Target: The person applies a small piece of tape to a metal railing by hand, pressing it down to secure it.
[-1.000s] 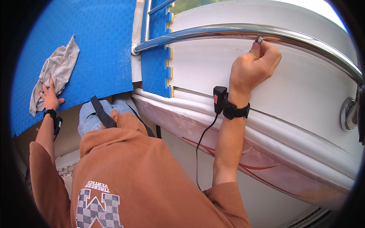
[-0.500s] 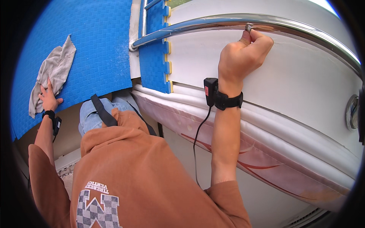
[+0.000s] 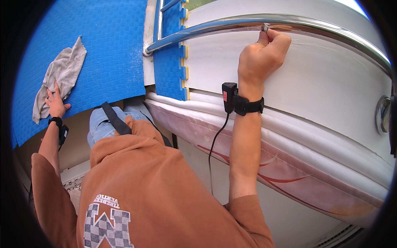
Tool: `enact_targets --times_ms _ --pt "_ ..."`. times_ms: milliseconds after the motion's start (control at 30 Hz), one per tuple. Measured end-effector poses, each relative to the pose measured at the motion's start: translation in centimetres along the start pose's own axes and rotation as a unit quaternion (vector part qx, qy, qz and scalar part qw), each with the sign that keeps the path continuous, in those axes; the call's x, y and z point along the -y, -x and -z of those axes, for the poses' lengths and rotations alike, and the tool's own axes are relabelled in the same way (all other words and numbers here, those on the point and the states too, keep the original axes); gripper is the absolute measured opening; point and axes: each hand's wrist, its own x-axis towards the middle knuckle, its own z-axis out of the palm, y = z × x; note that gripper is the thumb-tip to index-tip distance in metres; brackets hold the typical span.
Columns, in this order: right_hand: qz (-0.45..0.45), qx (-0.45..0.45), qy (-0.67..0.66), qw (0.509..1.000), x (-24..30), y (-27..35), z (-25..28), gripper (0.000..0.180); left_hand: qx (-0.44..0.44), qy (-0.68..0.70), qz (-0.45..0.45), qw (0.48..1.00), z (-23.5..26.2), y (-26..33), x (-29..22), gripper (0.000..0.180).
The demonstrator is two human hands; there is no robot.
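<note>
My left hand (image 3: 56, 104) rests with spread fingers on the near part of a crumpled grey cloth (image 3: 66, 68), which lies on a blue textured foam mat (image 3: 109, 49). At the right, my right hand (image 3: 263, 58) is raised beside a curved polished metal rail (image 3: 231, 22). Its thumb and forefinger pinch a small silver metal piece (image 3: 265, 28), held up against the rail's lower side. The piece is too small to tell its kind, and I cannot tell whether it touches the rail.
Below the rail stretches a white panel (image 3: 314, 78). A narrow blue foam strip (image 3: 168, 74) with toothed edge stands left of it. White padded edging (image 3: 297, 142) borders a pinkish panel below. A round metal fitting (image 3: 383, 115) sits at far right. A black cable (image 3: 213, 151) hangs from my right wrist.
My right hand has shifted slightly left along the rail, still pinching the metal piece. My left hand stays on the cloth. The whole view has moved a little.
</note>
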Motion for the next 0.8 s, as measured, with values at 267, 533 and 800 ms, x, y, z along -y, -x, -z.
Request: enact_targets --times_ms 267,533,800 --pt "-0.023 0.005 0.003 1.000 0.3 1.0 -0.6 0.027 0.008 -0.004 0.002 1.000 0.3 -0.1 -0.8 0.130" --pt "-0.021 0.005 -0.017 1.000 0.5 1.2 -1.0 0.025 0.004 -0.011 0.008 1.000 0.5 0.1 -0.4 0.130" --pt "-0.055 -0.011 -0.026 0.998 0.3 2.0 -1.5 0.017 0.009 -0.016 0.016 1.000 1.0 0.1 -0.9 0.131"
